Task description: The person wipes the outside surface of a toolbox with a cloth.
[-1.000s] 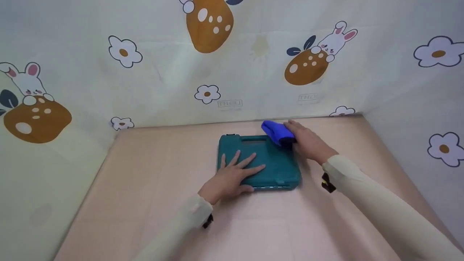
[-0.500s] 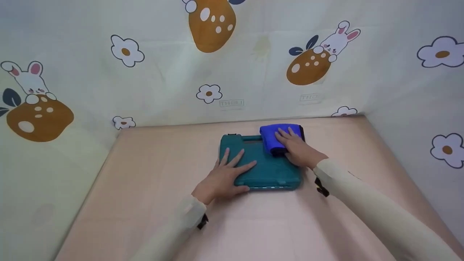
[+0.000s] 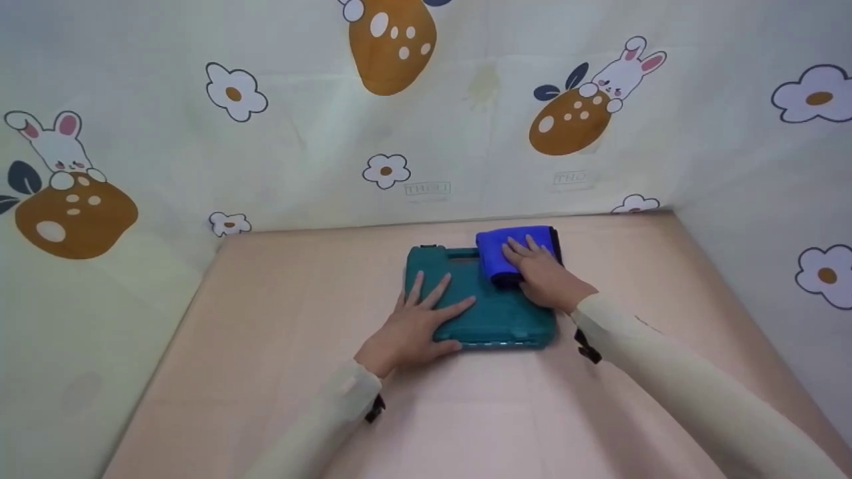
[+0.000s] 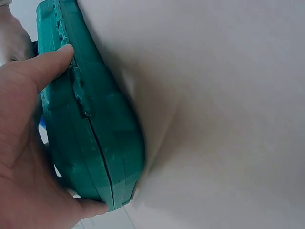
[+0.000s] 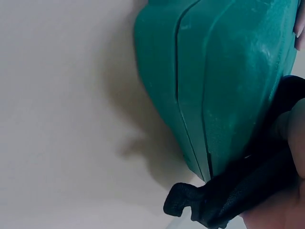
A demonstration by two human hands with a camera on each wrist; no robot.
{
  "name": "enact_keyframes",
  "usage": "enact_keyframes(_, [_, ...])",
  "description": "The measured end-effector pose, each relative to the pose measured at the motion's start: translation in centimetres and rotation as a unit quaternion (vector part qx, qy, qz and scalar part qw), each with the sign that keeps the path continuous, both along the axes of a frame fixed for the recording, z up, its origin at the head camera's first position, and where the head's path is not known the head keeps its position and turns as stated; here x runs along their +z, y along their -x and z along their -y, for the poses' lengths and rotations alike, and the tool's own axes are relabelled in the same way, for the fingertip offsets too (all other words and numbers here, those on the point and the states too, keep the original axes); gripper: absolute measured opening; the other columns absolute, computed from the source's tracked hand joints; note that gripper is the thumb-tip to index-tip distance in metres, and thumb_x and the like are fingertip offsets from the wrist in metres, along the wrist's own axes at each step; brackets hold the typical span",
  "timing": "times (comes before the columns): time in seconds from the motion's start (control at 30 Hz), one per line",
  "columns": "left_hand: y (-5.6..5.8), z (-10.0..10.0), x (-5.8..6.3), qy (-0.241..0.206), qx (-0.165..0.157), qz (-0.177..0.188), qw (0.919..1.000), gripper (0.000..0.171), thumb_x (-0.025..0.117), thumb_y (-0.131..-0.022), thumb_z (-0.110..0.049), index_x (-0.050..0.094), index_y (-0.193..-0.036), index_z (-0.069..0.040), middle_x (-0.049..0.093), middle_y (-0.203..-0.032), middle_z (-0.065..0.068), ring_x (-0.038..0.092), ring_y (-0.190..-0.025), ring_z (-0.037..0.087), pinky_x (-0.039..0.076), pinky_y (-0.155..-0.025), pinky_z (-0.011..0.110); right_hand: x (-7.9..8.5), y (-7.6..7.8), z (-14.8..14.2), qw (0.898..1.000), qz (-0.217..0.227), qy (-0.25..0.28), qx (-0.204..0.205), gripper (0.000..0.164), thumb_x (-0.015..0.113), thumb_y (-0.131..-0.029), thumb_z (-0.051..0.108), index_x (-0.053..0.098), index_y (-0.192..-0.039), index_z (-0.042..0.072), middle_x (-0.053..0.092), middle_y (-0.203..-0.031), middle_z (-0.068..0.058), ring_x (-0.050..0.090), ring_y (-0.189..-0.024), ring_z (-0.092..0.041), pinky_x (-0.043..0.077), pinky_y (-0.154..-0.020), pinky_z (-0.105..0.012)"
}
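A green plastic carrying case point(image 3: 500, 318) lies flat, its handle side toward the back wall. My left hand point(image 3: 406, 332) rests spread on the left part of its lid, the thumb at the front hinged edge. In the left wrist view, that thumb point(image 4: 55, 64) touches the case's seam side. A folded blue cloth with black edging point(image 3: 492, 249) covers the case's back right corner. On top of the cloth, my right hand point(image 3: 547, 278) presses with extended fingers. The right wrist view has the cloth's black edge point(image 5: 252, 183) hanging over the case's side point(image 5: 228, 86).
The case sits on a pinkish-beige covered surface point(image 3: 299, 319). A pale cloth wall printed with rabbits and flowers point(image 3: 299, 153) encloses its back and both sides. A handle opening point(image 3: 462, 260) shows at the case's back edge.
My right hand and the blue cloth came from the case's right edge onto its top, where the cloth now lies flatter. Since half a second ago both have barely moved. My left hand shifted slightly left.
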State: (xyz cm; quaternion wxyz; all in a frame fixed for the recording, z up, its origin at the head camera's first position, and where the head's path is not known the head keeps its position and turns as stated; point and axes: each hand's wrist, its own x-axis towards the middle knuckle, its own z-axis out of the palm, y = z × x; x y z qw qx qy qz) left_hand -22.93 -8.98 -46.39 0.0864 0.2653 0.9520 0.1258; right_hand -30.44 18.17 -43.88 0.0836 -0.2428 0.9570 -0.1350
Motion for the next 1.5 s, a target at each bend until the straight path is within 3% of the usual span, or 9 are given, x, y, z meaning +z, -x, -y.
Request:
enact_keyframes(0.47, [-1.4, -0.2, 0.3, 0.003, -0.008, -0.019, 0.9998, 0.062, 0.057, -0.104, -0.044, 0.027, -0.157, -0.05, 0.008, -0.169, 0.005, -0.005, -0.147, 0.05, 0.012, -0.113, 0.067, 0.0, 0.3, -0.2, 0.999, -0.014, 0.024, 0.019, 0.063, 0.056, -0.1, 0.0, 0.03, -0.158, 0.0, 0.021, -0.164, -0.02, 0.005, -0.149, -0.048, 0.009, -0.116, -0.061])
enact_keyframes(0.67, [-1.3, 0.1, 0.5, 0.001, -0.012, -0.025, 0.9996, 0.06, 0.057, -0.104, -0.043, 0.029, -0.157, -0.048, 0.009, -0.168, 0.007, -0.004, -0.147, 0.052, 0.014, -0.112, 0.068, 0.7, 0.7, 2.0, 1.0, -0.001, 0.007, 0.023, 0.06, 0.055, -0.103, 0.004, 0.033, -0.158, 0.003, 0.027, -0.163, -0.017, 0.008, -0.15, -0.044, 0.01, -0.117, -0.057])
enact_keyframes(0.9, [-1.2, 0.2, 0.5, -0.003, -0.027, -0.032, 0.9991, 0.059, 0.057, -0.105, -0.041, 0.033, -0.158, -0.044, 0.013, -0.168, 0.01, -0.002, -0.147, 0.053, 0.013, -0.112, 0.069, 1.1, 1.2, 6.3, 0.998, 0.015, -0.012, 0.055, 0.058, 0.054, -0.104, 0.006, 0.034, -0.158, 0.003, 0.032, -0.161, -0.016, 0.013, -0.151, -0.039, 0.01, -0.118, -0.055])
enact_keyframes(1.07, [-1.1, 0.2, 0.6, -0.008, -0.035, -0.034, 0.9988, 0.058, 0.058, -0.104, -0.042, 0.035, -0.158, -0.043, 0.015, -0.167, 0.011, 0.0, -0.148, 0.051, 0.011, -0.113, 0.067, 1.1, 1.7, 7.8, 0.998, 0.023, -0.01, 0.05, 0.057, 0.053, -0.105, 0.007, 0.034, -0.158, 0.005, 0.032, -0.162, -0.013, 0.015, -0.151, -0.036, 0.011, -0.119, -0.052])
enact_keyframes(1.3, [-1.8, 0.4, 0.7, -0.019, -0.02, -0.05, 0.9984, 0.058, 0.065, -0.101, -0.036, 0.043, -0.155, -0.037, 0.028, -0.164, 0.011, 0.013, -0.148, 0.049, 0.023, -0.11, 0.066, 1.0, 1.9, 8.4, 0.998, 0.025, 0.017, 0.057, 0.058, 0.053, -0.106, 0.01, 0.033, -0.16, 0.011, 0.03, -0.163, -0.009, 0.015, -0.152, -0.032, 0.012, -0.119, -0.051])
enact_keyframes(1.5, [-2.0, 0.2, 0.9, -0.021, -0.031, -0.056, 0.9977, 0.055, 0.064, -0.102, -0.031, 0.047, -0.154, -0.033, 0.03, -0.163, 0.012, 0.02, -0.147, 0.048, 0.03, -0.108, 0.064, 0.8, 1.7, 9.7, 0.996, 0.015, 0.023, 0.087, 0.064, 0.054, -0.104, 0.008, 0.03, -0.162, 0.02, 0.024, -0.166, 0.0, 0.008, -0.153, -0.026, 0.012, -0.118, -0.052])
